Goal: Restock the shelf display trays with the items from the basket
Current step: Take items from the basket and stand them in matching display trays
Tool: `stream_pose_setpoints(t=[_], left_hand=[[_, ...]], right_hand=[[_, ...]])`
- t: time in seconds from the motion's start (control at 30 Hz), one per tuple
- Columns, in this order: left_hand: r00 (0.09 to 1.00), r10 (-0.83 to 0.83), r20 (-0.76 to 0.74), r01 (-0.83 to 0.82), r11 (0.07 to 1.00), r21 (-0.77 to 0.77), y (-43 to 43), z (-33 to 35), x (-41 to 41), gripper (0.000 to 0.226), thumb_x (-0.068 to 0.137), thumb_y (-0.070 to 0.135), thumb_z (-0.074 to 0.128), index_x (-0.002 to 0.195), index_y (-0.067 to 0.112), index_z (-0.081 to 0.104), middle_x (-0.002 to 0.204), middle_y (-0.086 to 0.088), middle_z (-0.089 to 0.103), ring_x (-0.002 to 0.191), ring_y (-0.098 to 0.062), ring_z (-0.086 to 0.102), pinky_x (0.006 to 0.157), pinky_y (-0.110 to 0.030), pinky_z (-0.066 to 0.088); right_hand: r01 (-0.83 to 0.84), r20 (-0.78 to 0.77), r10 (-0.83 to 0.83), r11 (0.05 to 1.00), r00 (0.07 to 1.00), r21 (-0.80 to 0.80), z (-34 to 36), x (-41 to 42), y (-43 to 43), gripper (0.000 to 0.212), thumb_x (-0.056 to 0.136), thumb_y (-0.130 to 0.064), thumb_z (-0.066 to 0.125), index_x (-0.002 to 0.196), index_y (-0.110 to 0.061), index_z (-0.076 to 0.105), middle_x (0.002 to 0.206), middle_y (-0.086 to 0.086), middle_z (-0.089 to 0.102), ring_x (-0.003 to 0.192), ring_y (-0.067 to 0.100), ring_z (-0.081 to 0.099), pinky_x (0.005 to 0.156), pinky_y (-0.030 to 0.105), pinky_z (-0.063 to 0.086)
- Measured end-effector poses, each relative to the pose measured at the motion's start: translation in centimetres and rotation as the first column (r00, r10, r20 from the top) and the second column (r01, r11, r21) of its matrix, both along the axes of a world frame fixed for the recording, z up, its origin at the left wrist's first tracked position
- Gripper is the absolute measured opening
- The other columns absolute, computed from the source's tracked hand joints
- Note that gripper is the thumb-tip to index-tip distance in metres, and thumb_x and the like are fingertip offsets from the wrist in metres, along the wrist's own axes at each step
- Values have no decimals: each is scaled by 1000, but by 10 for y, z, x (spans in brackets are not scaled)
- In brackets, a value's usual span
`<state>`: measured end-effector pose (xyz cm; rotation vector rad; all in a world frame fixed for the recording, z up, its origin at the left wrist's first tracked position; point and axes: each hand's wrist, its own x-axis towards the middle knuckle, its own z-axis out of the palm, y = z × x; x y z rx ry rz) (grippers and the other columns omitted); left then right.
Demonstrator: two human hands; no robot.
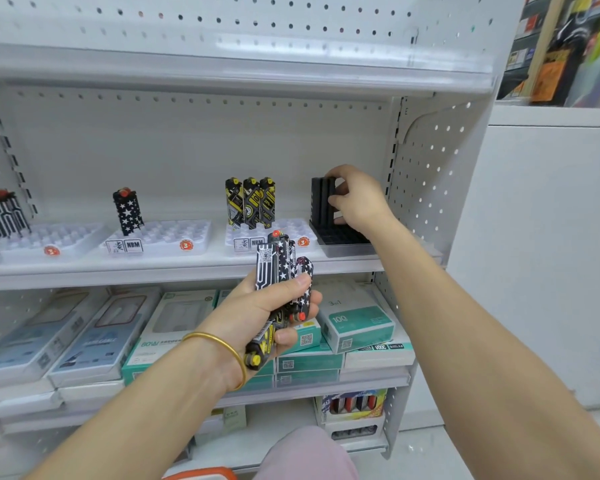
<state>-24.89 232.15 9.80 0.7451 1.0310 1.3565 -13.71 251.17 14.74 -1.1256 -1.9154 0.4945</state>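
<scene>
Single head view: wide-angle, faces shelf (pixel 118 268) straight-on, tilted slightly down, near.

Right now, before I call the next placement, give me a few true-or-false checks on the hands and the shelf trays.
1. The left hand grips a bundle of patterned lighters. True.
2. Three yellow lighters stand upright in a white tray. True.
3. The right hand is reaching for the yellow lighters. False: it grips the black lighters standing in the black tray, at the right end of the shelf.
4. The star-patterned lighter on the shelf lies flat. False: it stands upright.
</scene>
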Motion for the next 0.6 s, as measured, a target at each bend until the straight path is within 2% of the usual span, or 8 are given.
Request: stream_pose_setpoints(t=[0.3, 0.4, 0.53, 0.6], left_hand=[[1000, 1, -4, -1, 1000, 12, -3, 0, -1, 36, 59, 15, 70, 93, 12, 57, 74, -15, 69, 55, -15, 62, 32, -14, 31], [1000, 4, -8, -4, 1000, 12, -4, 0, -2, 39, 59, 16, 71, 95, 11, 57, 75, -15, 70, 56, -15, 63, 31, -14, 32], [1000, 10, -2, -10, 1000, 18, -5, -1, -3, 37, 61, 15, 70, 95, 11, 58, 75, -15, 70, 56, -15, 63, 32, -14, 32], [1000, 11, 6, -12, 1000, 24, -6, -2, -5, 37, 61, 15, 70, 96, 11, 58, 77, -15, 70, 57, -15, 64, 33, -14, 32]], right_hand=[[69, 37, -71, 996, 997, 55, -2, -2, -1, 36, 90, 6, 45, 123, -7, 50, 94, 8, 48, 91, 30, 53, 85, 48, 52], [74, 45, -76, 996, 996, 51, -1, -1, -1, 37, 90, 6, 45, 124, -8, 50, 95, 9, 49, 97, 33, 55, 85, 48, 52], [59, 61, -59, 998, 996, 8, 0, 2, -5, 49, 90, 5, 47, 135, -12, 44, 108, 16, 53, 104, 33, 55, 91, 46, 51], [86, 59, -88, 996, 994, 27, 2, 6, -13, 55, 90, 6, 45, 141, -15, 38, 114, 16, 53, 102, 30, 55, 91, 43, 51]])
